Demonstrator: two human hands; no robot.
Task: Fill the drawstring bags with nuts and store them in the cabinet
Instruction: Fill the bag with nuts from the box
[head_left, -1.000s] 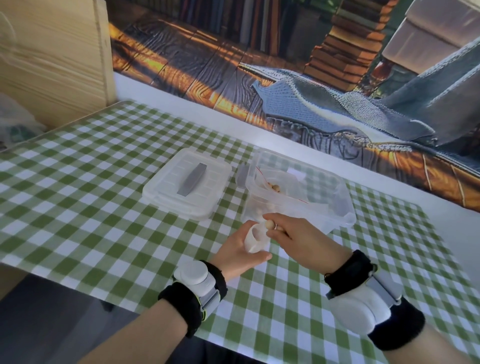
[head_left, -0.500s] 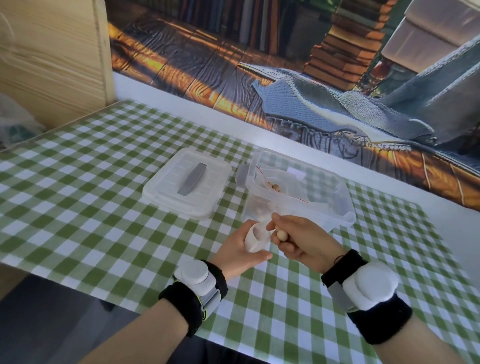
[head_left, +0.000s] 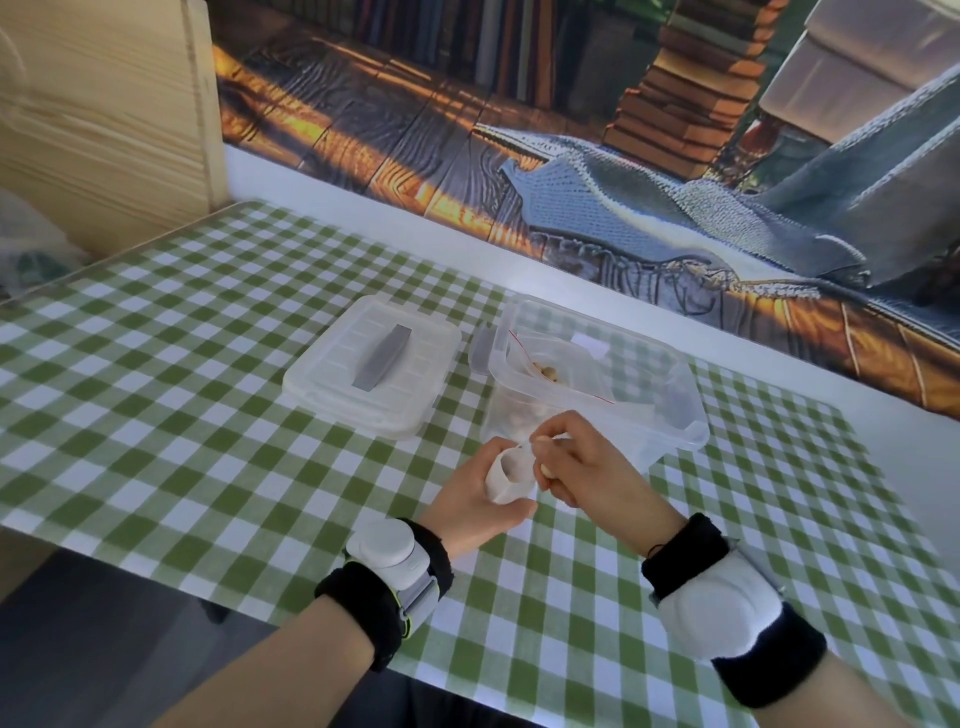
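Note:
A small white drawstring bag (head_left: 509, 475) stands upright in my left hand (head_left: 475, 501), whose fingers curl round it just above the table in front of the box. My right hand (head_left: 587, 467) is at the bag's open mouth, fingers curled, pinching the rim with a pale nut (head_left: 546, 471) held in its fingers. Behind both hands stands a clear plastic box (head_left: 675, 395). Inside it lies a zip bag with a red strip holding a few nuts (head_left: 548, 372).
The box's clear lid (head_left: 332, 384) with a grey handle lies upside to the left of the box on the green checked tablecloth (head_left: 156, 395). A wooden cabinet side (head_left: 104, 119) rises at the far left. A printed backdrop (head_left: 571, 156) stands behind the table.
My right hand has turned and dropped from above the bag to its mouth, carrying the nut down with it. The left hand and the bag have stayed in place.

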